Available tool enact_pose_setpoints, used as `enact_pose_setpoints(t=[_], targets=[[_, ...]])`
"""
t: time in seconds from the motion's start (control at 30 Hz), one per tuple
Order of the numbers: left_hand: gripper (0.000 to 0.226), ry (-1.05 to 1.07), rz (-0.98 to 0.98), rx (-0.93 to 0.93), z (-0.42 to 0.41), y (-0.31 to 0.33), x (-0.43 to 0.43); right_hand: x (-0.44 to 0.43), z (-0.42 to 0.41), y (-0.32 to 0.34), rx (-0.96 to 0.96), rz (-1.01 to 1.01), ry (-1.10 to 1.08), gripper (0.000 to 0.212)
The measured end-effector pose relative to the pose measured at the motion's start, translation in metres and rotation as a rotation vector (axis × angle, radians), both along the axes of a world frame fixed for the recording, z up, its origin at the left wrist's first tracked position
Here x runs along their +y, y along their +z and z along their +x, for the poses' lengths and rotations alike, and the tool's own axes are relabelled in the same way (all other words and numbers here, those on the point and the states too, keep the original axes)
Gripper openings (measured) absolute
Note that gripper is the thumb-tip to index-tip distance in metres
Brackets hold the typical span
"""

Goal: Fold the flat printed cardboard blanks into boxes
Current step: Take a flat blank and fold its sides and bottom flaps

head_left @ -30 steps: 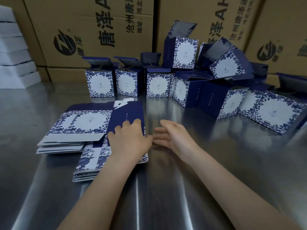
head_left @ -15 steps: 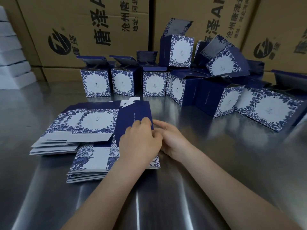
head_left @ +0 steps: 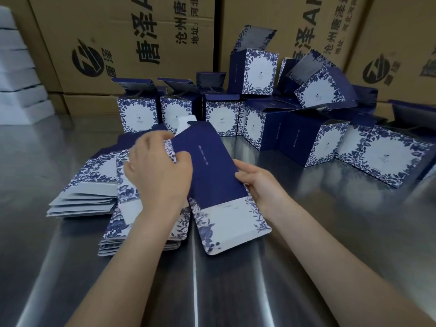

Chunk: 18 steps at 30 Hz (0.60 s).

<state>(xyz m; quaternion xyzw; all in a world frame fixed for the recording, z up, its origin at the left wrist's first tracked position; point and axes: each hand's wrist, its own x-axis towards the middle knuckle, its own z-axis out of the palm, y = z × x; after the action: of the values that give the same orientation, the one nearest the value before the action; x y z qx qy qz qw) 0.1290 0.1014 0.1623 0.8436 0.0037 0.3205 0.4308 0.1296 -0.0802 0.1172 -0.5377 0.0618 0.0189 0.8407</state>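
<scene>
Holding one flat blank point(head_left: 212, 175) above the stack point(head_left: 99, 199), left hand point(head_left: 158, 171) and right hand point(head_left: 259, 182) gripping opposite edges; next: squeeze it open.

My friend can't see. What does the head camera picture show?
Two bare hands, left hand and right hand, hold one flat blue flowery cardboard blank above a shiny metal table. More flat blanks lie stacked at the left, and folded boxes crowd behind, before big brown cartons.
</scene>
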Motion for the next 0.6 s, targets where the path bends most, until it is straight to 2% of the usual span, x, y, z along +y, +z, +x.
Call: enact_pose_setpoints(t=[0.13,0.27,0.4,0.47,0.6], targets=[[0.060,0.079,-0.148,0.088,0.016,-0.004,0.015,-0.013,-0.003,0.014,-0.096,-0.033,-0.181,0.038],[0.070,-0.136,-0.476,0.136,0.022,-0.010,0.015,-0.022,-0.010,0.025,-0.279,-0.133,-0.314,0.037],[0.051,-0.263,-0.648,0.171,0.024,-0.013,0.009,-0.020,-0.015,0.032,-0.481,-0.300,-0.497,0.036],[0.052,-0.308,-0.718,0.173,0.022,-0.011,0.008,-0.020,-0.018,0.033,-0.563,-0.358,-0.557,0.037],[0.046,-0.406,-0.739,0.123,0.017,-0.009,0.005,-0.016,-0.021,0.036,-0.665,-0.433,-0.624,0.042]])
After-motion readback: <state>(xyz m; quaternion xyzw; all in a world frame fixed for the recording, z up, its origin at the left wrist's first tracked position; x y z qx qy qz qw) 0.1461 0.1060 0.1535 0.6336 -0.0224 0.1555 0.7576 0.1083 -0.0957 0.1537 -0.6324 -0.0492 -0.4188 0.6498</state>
